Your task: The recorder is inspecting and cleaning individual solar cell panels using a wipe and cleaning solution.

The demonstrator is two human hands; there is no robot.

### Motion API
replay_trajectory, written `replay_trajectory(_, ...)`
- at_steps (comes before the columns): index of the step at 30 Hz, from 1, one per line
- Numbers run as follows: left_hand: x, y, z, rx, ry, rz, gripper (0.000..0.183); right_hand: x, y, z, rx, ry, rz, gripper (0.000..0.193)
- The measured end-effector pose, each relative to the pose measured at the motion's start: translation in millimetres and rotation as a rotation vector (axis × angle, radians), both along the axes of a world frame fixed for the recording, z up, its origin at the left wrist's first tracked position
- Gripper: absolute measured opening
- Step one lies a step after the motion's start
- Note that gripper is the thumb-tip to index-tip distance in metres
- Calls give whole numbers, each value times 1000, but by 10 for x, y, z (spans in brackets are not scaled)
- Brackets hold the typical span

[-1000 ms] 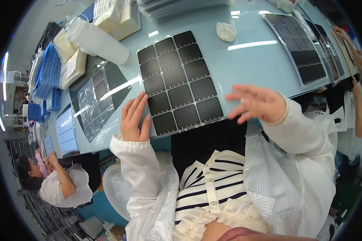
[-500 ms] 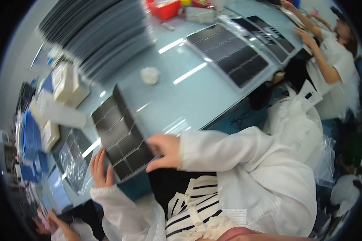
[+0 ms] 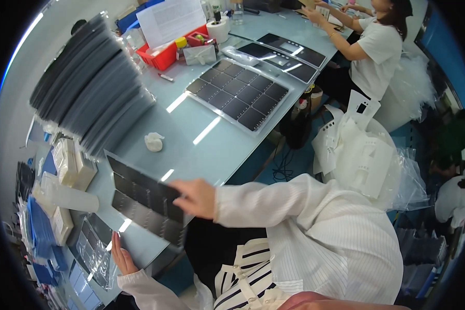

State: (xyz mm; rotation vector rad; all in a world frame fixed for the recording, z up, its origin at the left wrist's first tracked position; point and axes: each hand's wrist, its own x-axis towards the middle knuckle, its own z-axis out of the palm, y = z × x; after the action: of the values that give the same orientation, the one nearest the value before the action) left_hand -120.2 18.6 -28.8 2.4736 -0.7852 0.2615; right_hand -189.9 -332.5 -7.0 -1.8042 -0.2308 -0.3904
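Dark gridded sheet (image 3: 149, 199) at eight o'clock in my view: my right hand (image 3: 197, 198) grasps its three-o'clock edge, forearm (image 3: 258, 200) pointing toward nine. My left hand (image 3: 123, 258), unclenched, points toward eleven.

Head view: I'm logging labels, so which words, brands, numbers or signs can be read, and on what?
No text is readable.
White paper sheet at the red bin: faint print, too small.
Held gridded sheet, in the right hand: pale marks, blurred.
Flat gridded sheet, on the table: pale marks, too small.
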Motion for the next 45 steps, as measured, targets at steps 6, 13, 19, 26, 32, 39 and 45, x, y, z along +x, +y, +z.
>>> replay_trajectory(6,-82,6,-39,-45,-55,36,56,-397,-1080,434,36,-25,-291,31)
replay_trajectory(13,-110,-102,8,-58,-29,107,49,-712,-2198,340,315,-131,-712,39)
replay_trajectory(19,-87,-85,25,-154,26,152,48,-406,-2758,16,502,144,-859,42)
replay_trajectory(26,-118,-162,118,-248,49,201,45,-154,-2851,-6,510,299,-890,26)
replay_trajectory(32,-147,-141,105,-111,2,149,43,-162,-2788,2,465,328,-1007,52)
replay_trajectory(39,-115,-203,169,-70,-33,140,44,-176,-2706,155,67,333,-1236,73)
replay_trajectory(45,-116,-220,184,-36,-36,151,43,-38,-2633,511,-462,298,-1127,69)
